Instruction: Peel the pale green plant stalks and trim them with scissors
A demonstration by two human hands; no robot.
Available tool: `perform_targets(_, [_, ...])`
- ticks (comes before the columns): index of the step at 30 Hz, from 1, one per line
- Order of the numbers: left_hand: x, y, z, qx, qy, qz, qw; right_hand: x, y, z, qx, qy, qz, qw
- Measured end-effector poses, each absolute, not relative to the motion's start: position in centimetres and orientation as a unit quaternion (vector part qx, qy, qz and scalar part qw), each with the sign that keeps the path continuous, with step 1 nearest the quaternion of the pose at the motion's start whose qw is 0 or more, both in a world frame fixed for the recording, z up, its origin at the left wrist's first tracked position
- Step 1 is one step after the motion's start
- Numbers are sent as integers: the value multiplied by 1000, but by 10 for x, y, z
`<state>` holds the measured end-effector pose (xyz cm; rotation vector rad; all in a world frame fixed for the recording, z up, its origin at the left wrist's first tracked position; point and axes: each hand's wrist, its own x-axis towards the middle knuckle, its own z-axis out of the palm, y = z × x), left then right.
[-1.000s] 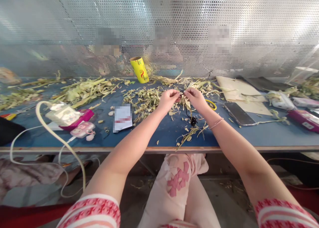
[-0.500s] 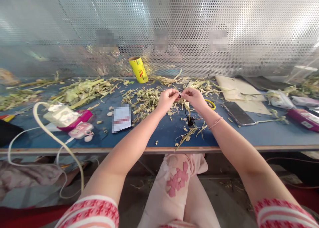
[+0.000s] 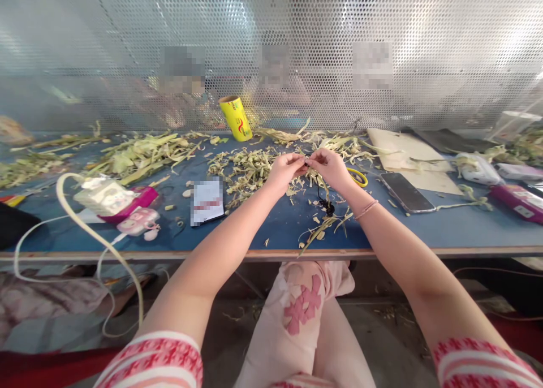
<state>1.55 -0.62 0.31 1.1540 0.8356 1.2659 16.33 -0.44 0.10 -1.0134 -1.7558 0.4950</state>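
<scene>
My left hand [image 3: 287, 169] and my right hand [image 3: 328, 167] meet fingertip to fingertip above the blue table [image 3: 254, 229]. Both are closed in a pinch on something small that their fingers hide. Below and left of them lies a loose heap of pale green dried plant scraps [image 3: 250, 170]. Beneath my right hand is a small black tangled thing [image 3: 327, 208], and a few dry stalks [image 3: 318, 233] lie nearer the table's front edge. A yellow ring, perhaps a tape roll [image 3: 360, 177], sits just right of my right wrist.
A yellow cardboard tube [image 3: 236, 119] leans near the perforated metal panel [image 3: 322, 48]. Longer stalks [image 3: 144, 153] are piled at left, near a charger with a cable [image 3: 106, 198] and a card [image 3: 207, 202]. At right lie a phone [image 3: 406, 193] and brown cardboard [image 3: 403, 150].
My fingertips have shifted very slightly, still pinched together at the same place. The small black tangle has moved a little to the right. Everything else stays as it was.
</scene>
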Motion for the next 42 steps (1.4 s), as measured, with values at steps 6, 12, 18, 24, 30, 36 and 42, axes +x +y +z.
perform_targets(6, [16,-8,5,489,364,544,576,163,-11,4,-424,-760,100,483])
perform_targets(12, [16,-7,4,487,369,546,573,164,-8,2,-422,-763,91,481])
perform_targets(18, [18,-7,1,485,353,551,580,167,-11,2,-411,-787,40,458])
perform_targets(24, [20,-9,2,477,342,557,587,167,-14,3,-406,-818,-59,403])
perform_targets(30, [20,-10,5,449,310,561,622,167,-15,5,-409,-827,-133,362])
perform_targets(36, [21,-12,6,447,313,545,637,169,-13,2,-431,-819,-129,356])
perform_targets(42, [18,-12,8,422,330,536,652,169,-14,2,-411,-820,-114,382])
